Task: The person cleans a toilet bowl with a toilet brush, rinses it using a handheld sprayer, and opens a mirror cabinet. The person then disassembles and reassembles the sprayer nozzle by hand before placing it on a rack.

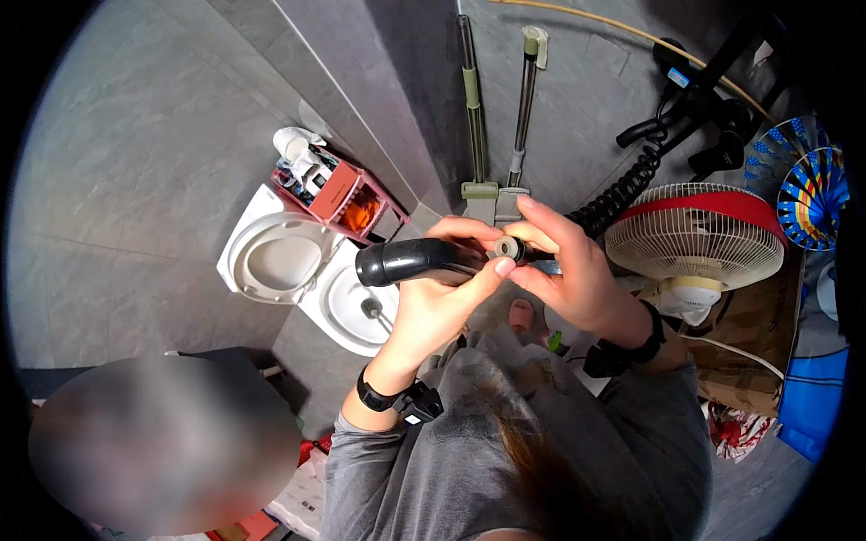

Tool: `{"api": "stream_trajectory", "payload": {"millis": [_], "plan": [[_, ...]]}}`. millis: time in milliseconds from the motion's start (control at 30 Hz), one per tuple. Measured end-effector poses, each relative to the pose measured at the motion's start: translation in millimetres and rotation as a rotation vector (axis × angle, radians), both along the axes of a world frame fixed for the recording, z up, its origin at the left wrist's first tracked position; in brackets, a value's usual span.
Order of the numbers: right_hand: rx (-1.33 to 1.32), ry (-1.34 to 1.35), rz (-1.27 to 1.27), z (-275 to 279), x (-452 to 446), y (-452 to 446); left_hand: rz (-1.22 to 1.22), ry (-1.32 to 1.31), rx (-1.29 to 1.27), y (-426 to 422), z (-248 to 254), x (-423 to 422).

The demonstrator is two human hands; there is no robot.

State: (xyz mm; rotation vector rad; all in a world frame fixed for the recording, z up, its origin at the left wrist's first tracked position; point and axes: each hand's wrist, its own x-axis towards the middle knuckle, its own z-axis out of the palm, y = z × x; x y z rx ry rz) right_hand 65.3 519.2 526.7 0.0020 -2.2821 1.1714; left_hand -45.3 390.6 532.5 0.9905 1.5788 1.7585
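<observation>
My left hand [437,302] is wrapped round a black, glossy curved handpiece [392,263] that looks like a shower head; its wide end points to the left. The fingers of my right hand [582,270] pinch a small black hose end [511,250] with a round, pale opening facing up. My left thumb and fingertips meet this end too. Behind my right hand, a black coiled hose [622,189] runs up to the right. Whether the handpiece and the hose end are joined is hidden by my fingers.
Below stands a white toilet [338,316] with its lid raised. A pink rack [383,212] holds several items beside it. Two mops [474,117] lean on the wall. At the right are a fan [695,239], a cardboard box [749,334] and a black frame [713,117].
</observation>
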Motion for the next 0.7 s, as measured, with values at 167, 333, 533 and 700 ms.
{"api": "stream_trajectory", "payload": {"millis": [167, 333, 533, 700], "plan": [[-0.238, -0.012, -0.024, -8, 3, -4, -0.027, -0.052, 0.036, 0, -3, -2], [0.016, 0.234, -0.028, 1, -3, 1, -0.009, -0.176, 0.026, -2, -1, -1], [0.132, 0.151, -0.115, 8, 3, 3, -0.034, -0.253, 0.069, -4, 0, -2], [0.123, 0.106, -0.133, -2, 5, 5, -0.06, -0.277, 0.068, -5, -1, -1]]}}
